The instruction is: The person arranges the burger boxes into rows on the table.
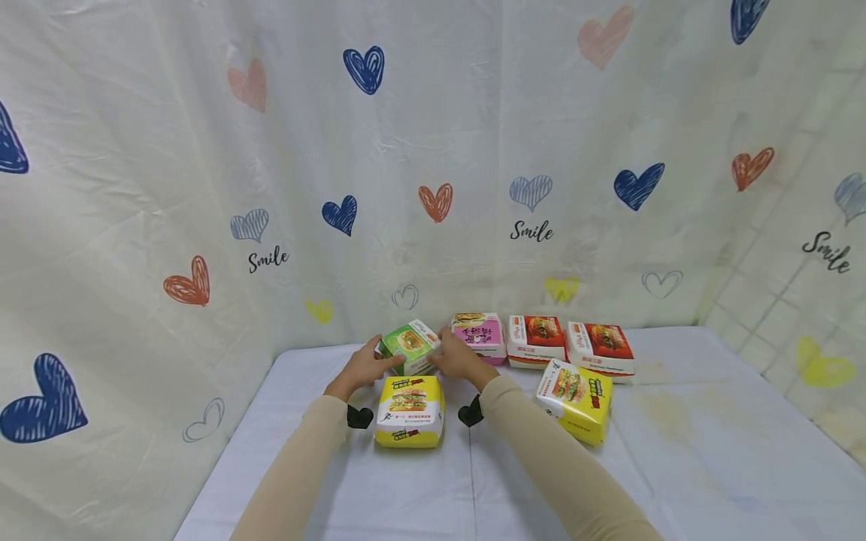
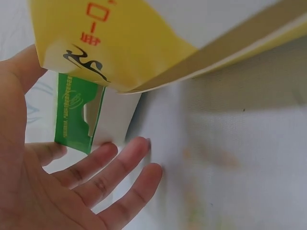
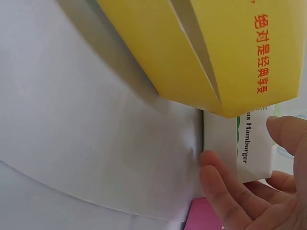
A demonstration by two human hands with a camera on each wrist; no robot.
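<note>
A green and white hamburger box (image 1: 410,343) sits tilted between my two hands at the back left of the table. My left hand (image 1: 364,368) holds its left end, with the thumb on the near edge; in the left wrist view several fingers spread beside the green end. At the opposite end my right hand (image 1: 463,359) grips the white side, thumb and fingers on either side in the right wrist view. Directly in front lies a yellow and white hamburger box (image 1: 409,413), which partly covers the green box in both wrist views.
A pink box (image 1: 479,338) stands just right of my right hand. Beyond it are two red and white boxes, one (image 1: 537,342) left of the other (image 1: 601,349). Another yellow box (image 1: 575,400) lies angled before them. A heart-printed curtain (image 1: 473,150) hangs behind the table.
</note>
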